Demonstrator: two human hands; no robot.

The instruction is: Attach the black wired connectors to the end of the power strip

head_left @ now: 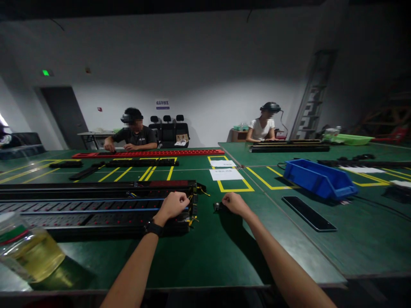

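My left hand point(174, 206), with a black watch on the wrist, is over the right end of a long black slatted assembly point(105, 214) that has blue strips along it. Its fingers are curled together by thin yellow wires point(190, 199); what they pinch is too small to make out. To the right, low over the green table, my right hand point(236, 203) has its fingers closed at a small dark part point(217, 207). The part's left end shows beyond the fingertips. More yellow-tipped wires point(193, 221) stick out of the assembly's end.
A bottle of yellow liquid point(35, 256) stands at the near left. On the right lie a dark tablet point(308, 214) and a blue bin point(317, 179). Paper sheets point(226, 174) and a red rail point(180, 152) are farther back. Two people sit across the table point(199, 265).
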